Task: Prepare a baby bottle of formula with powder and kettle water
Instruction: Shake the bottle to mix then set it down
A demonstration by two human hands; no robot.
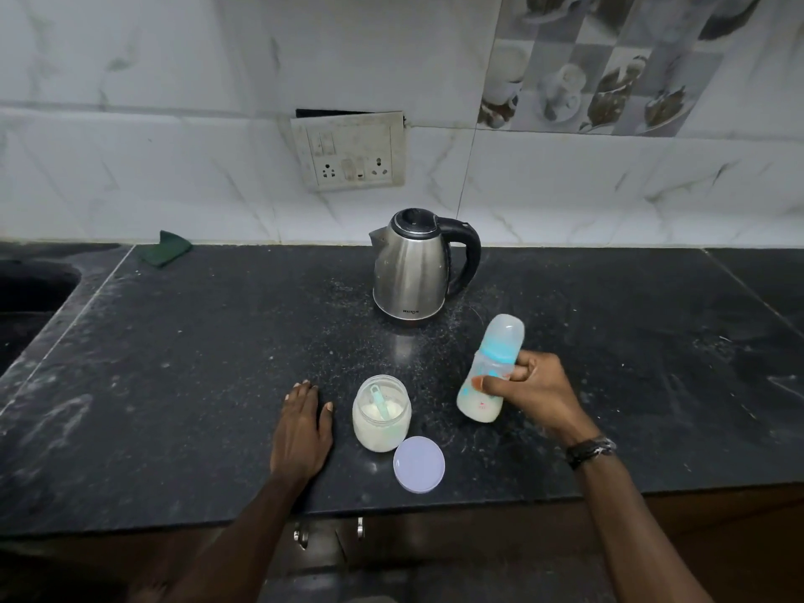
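Bottle [487, 376] of milky formula, capped and tilted, was gripped by the right hand [535, 396] near the bench's [174, 385] front edge; left hand [302, 428] lay flat, fingers relaxed, beside the open powder jar [382, 413].

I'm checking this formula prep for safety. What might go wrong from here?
The right hand holds the capped bottle tilted; a loose collar might leak milk. The powder jar stands open, scoop inside, lid near the counter edge: either could get knocked.
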